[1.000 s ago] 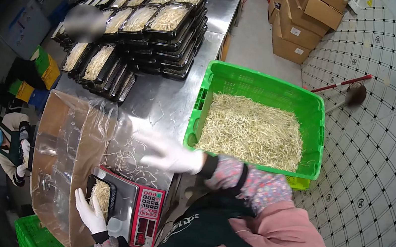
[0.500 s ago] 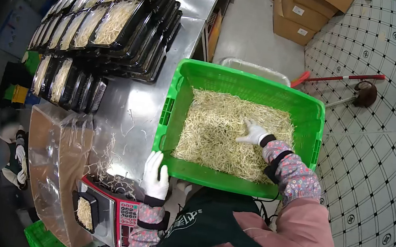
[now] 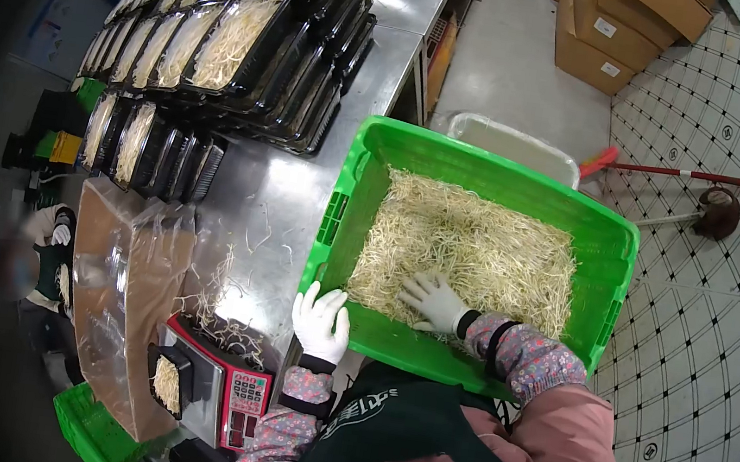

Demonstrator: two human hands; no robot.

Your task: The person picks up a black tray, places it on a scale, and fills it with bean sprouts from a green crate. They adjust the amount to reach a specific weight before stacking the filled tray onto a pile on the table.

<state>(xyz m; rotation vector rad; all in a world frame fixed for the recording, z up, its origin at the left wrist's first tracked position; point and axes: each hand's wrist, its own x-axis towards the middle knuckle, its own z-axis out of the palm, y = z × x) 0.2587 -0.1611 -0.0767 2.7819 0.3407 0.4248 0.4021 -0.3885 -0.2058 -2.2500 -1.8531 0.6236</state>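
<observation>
A green plastic crate (image 3: pixel 603 271) holds a thick layer of pale bean sprouts (image 3: pixel 508 249). My right hand (image 3: pixel 435 303), in a white glove, lies on the sprouts at the near side of the crate, its fingers spread. At the crate's near left corner is my left hand (image 3: pixel 321 326), also gloved, with fingers stretched out by the rim and nothing held. To its left, a red-edged scale (image 3: pixel 248 393) with a keypad carries a black tray of sprouts (image 3: pixel 168 384).
Stacked black trays of sprouts (image 3: pixel 226 44) fill the far left of the metal table (image 3: pixel 249 192). Loose sprouts (image 3: pixel 215 304) lie near a plastic-lined box (image 3: pixel 116 282). Another person (image 3: pixel 48 263) works at left. Cardboard boxes (image 3: pixel 596 37) and a red-handled tool (image 3: pixel 686 174) are on the floor.
My right hand has moved left and nearer to me across the sprouts. My left hand stays by the crate's corner. The whole view has shifted, with things appearing further right.
</observation>
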